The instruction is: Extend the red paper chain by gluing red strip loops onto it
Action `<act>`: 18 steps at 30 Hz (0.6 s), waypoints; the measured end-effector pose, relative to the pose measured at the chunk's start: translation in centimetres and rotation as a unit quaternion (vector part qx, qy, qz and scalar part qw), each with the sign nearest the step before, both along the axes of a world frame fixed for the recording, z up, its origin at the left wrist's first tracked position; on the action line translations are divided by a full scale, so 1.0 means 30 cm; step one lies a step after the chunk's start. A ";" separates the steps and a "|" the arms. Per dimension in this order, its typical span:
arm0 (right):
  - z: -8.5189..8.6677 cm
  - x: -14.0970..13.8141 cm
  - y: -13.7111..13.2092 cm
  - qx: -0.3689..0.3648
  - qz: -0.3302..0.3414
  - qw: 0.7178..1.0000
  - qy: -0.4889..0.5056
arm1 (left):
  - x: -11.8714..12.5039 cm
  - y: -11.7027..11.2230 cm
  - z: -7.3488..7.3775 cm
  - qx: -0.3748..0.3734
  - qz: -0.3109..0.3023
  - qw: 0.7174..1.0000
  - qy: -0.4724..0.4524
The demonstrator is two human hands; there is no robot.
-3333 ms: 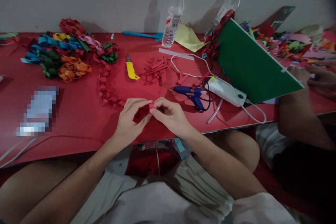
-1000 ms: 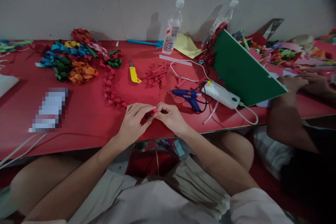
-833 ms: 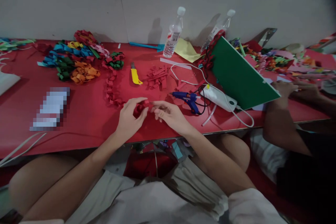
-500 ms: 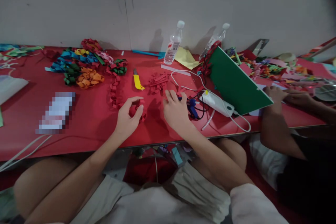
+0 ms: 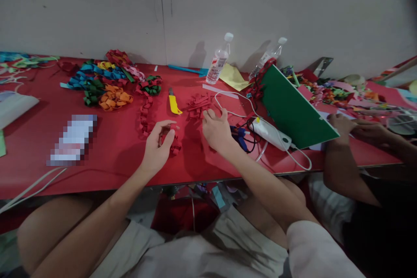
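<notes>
My left hand (image 5: 158,145) is closed at the end of a red paper chain (image 5: 145,117), its thumb and fingers around the last loops (image 5: 176,144). The rest of that chain runs up the table toward a heap of coloured paper chains (image 5: 115,97). My right hand (image 5: 215,131) is beside a pile of loose red paper strips (image 5: 199,102), fingers bent and apart, with nothing visible in them; the fingertips are partly hidden. A yellow cutter knife (image 5: 174,103) lies between the chain and the strips.
To the right are a white power strip (image 5: 269,132), a dark blue tool (image 5: 241,137) and a tilted green board (image 5: 293,108). Two water bottles (image 5: 219,61) stand near the wall. A blurred-out phone (image 5: 73,141) lies at left. Another person's hands (image 5: 345,124) work at far right.
My right hand has shifted slightly, its fingers now nearer the red strips. My left hand keeps the chain in nearly the same place. The view has tilted up a little.
</notes>
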State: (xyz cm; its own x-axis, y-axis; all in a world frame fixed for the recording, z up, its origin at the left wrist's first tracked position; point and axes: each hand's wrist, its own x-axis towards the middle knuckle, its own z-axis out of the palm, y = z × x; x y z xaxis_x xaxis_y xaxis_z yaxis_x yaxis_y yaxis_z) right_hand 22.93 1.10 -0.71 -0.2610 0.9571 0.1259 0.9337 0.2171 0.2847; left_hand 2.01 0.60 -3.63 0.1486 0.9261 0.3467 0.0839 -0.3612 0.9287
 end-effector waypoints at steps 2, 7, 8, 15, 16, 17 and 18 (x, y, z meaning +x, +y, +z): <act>-0.006 -0.003 0.013 -0.030 0.006 0.999 -0.022 | 0.001 0.000 0.000 0.007 0.000 1.000 0.002; -0.015 -0.007 0.042 -0.035 -0.003 0.999 -0.015 | 0.000 -0.005 0.016 0.071 0.008 0.995 0.066; -0.011 -0.003 0.041 -0.018 0.002 1.000 0.002 | -0.001 -0.008 0.019 0.096 0.006 0.990 0.098; 0.071 0.029 -0.065 0.220 0.050 0.899 0.374 | 0.022 -0.044 -0.002 0.232 -0.055 0.901 0.363; 0.076 0.021 -0.090 0.217 0.048 0.863 0.454 | 0.028 -0.050 -0.001 0.222 -0.042 0.909 0.350; 0.078 0.008 -0.114 0.197 0.043 0.823 0.531 | 0.033 -0.056 0.001 0.209 -0.023 0.921 0.328; 0.075 -0.007 -0.138 0.168 0.035 0.783 0.598 | 0.036 -0.062 0.005 0.196 -0.003 0.933 0.302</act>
State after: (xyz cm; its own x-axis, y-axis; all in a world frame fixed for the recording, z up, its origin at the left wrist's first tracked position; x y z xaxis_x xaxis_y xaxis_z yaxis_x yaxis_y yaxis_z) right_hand 22.71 -3.05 1.54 0.1850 0.8064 0.5617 0.5659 0.3799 -0.7317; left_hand 3.10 -1.27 -3.48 0.4324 0.7435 0.5101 0.5457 -0.6662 0.5084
